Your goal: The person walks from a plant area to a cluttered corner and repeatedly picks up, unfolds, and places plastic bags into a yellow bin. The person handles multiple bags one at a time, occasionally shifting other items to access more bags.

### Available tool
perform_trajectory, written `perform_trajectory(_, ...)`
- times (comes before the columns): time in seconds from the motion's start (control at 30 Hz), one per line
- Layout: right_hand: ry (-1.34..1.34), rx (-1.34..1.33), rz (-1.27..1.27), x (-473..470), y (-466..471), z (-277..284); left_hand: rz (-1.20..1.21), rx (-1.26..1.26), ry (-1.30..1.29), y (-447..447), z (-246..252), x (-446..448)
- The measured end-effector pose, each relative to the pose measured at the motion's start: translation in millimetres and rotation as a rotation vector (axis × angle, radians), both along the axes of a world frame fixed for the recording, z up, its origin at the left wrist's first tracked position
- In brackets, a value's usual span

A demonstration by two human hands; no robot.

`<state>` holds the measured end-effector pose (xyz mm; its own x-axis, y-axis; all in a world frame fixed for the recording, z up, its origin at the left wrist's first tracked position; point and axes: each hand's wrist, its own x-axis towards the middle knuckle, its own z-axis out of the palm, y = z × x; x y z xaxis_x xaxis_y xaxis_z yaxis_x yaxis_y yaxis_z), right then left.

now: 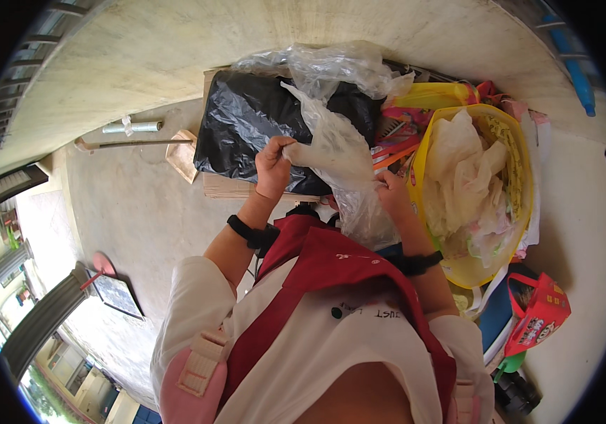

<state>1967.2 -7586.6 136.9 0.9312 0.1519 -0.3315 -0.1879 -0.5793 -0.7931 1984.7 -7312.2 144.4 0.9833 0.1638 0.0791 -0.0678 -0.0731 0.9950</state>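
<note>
A crumpled translucent plastic bag (343,143) is stretched between my two hands. My left hand (274,167) pinches its left end, over a black plastic bag (244,119) that lies on a cardboard box (229,186). At the bag's right side my right hand (392,193) grips its edge, close to a large yellow bag (530,196). Inside the yellow bag are crumpled translucent plastic bags (459,169). More clear plastic (335,63) lies over the back of the black bag, and some hangs below the stretched bag.
A concrete wall (175,58) runs behind the pile. Left on the floor lie a dustpan (181,156) with a long handle and a plastic-wrapped roll (133,127). Colourful packaging (398,127) sits between the black and yellow bags. A red bag (539,312) stands at the lower right.
</note>
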Motion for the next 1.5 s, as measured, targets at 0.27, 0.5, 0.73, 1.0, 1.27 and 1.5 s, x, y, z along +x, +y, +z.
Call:
perform_trajectory(0.27,0.141,0.702,-0.430,17.9,-27.3,29.1,0.076,-0.235,-0.033,13.1,12.1,97.6)
perform_trajectory(0.5,0.062,0.780,-0.828,23.8,-52.9,39.7,0.014,0.249,0.078,8.2,-56.1,138.2)
perform_trajectory(0.73,0.043,0.560,-0.782,9.4,-65.4,36.6,0.099,0.184,0.685,0.9,-138.2,191.9)
perform_trajectory(1.0,-0.162,-0.342,0.077,8.1,-49.9,33.5,0.035,-0.518,0.733,-41.7,-143.9,206.9)
perform_trajectory(1.27,-0.344,-0.126,0.008,32.3,-7.7,41.6,-0.418,0.319,-0.370,-47.9,-28.9,129.7)
perform_trajectory(1.5,-0.168,-0.198,0.224,38.1,0.6,19.9,-0.843,0.283,-0.465,-69.3,-5.4,45.2)
